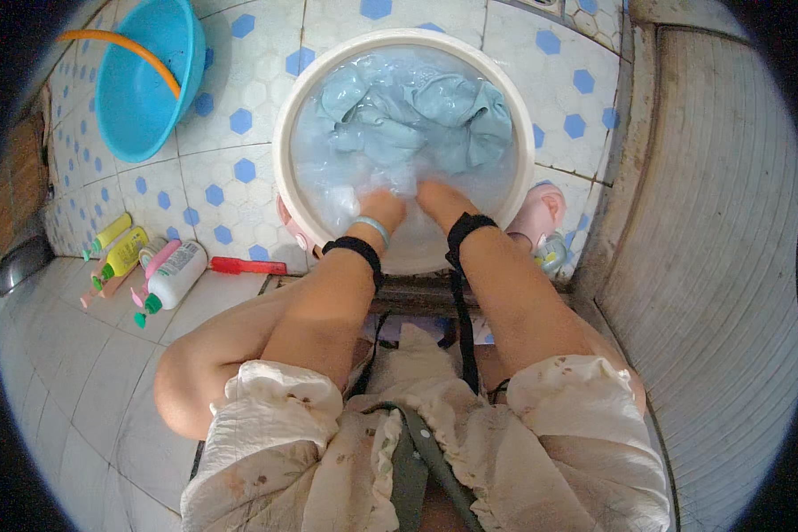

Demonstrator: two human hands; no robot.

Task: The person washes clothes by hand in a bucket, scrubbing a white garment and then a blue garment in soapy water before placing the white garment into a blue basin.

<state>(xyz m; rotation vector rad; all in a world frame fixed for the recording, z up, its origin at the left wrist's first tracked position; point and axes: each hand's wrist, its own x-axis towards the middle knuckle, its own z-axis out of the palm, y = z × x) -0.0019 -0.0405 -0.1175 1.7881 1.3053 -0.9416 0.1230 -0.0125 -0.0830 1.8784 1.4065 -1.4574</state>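
Observation:
Before me stands a round white plastic basin (527, 166) of cloudy, soapy water. A light blue-green cloth garment (442, 100) lies bunched and soaked in its far half, partly above the surface. Both hands dip into the water at the near side, close together. The back of my left hand (380, 207) shows above the water, with a pale band at the wrist. Beside it my right hand (441, 197) goes under in the same way. The fingers of both are hidden by the water, so I cannot tell whether they hold any cloth.
A blue basin (139, 113) with an orange hose (130, 45) rests at the upper left. Along the left stand several bottles, among them a white one (178, 269), near a red brush (247, 266). A ribbed panel (711, 199) rises at the right; a glass jar (550, 253) sits nearby.

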